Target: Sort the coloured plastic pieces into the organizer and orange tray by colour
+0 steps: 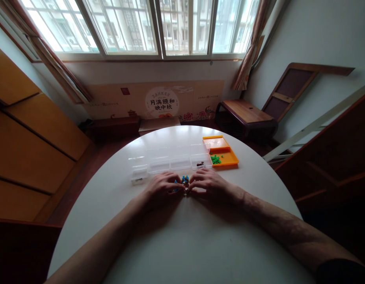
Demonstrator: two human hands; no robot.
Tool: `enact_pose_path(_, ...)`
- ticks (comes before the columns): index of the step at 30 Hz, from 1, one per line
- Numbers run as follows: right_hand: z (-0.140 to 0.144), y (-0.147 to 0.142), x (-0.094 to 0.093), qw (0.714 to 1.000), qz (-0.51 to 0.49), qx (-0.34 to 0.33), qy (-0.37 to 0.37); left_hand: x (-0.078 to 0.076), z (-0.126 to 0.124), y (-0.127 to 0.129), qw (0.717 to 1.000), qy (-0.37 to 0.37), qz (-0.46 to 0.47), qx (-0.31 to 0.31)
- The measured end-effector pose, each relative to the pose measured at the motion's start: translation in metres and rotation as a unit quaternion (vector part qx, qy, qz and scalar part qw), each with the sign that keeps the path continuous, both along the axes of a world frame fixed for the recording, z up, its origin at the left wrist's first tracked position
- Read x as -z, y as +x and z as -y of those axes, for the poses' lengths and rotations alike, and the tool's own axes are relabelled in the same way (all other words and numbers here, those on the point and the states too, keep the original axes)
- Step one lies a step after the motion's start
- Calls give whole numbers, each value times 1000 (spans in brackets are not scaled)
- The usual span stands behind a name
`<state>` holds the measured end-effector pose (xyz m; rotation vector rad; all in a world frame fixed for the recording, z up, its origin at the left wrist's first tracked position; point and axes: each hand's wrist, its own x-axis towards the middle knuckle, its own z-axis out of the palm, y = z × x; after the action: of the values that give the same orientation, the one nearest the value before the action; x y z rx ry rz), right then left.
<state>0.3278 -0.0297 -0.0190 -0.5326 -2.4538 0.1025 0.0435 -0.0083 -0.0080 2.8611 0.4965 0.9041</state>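
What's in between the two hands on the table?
A little cluster of small blue pieces sits between the left hand and the right hand, seen in the head view. The fingertips nearly meet just below them.

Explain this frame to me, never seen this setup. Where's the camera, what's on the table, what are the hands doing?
There is no machine: one camera worn on a person's head looks forward and down, so both bare arms reach in from below. The left hand and right hand meet on a round white table, fingertips around small blue pieces; the exact grip is too small to tell. Behind them lies a clear compartment box, mostly empty, with a few dark bits. Right of it sits an orange tray holding green pieces.
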Motion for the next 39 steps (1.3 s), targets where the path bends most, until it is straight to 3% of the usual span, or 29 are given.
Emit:
enact_pose_path(6, 0, 3, 0, 998, -41, 4, -39, -3, 1, 0, 1000, 2, 4, 9)
enact_pose_path(12, 0, 9, -4, 992, -102, 55, -50, -6, 5, 1, 1000, 3, 29, 0)
enact_pose_path(23, -11, 22, 0, 953, -199, 230, -4, 1, 2, 0, 998, -9, 62, -14)
enact_pose_path(29, -21, 30, 9, 935, -185, 302, -10, -2, 1, 0, 994, 2, 102, -48)
enact_pose_path(34, -20, 27, 11, 938, -182, 294, -20, -7, 5, 3, 986, -50, 149, -59)
enact_pose_path(39, -7, 15, 1, 972, -150, 180, -15, -8, 14, 13, 974, -105, 190, -69)
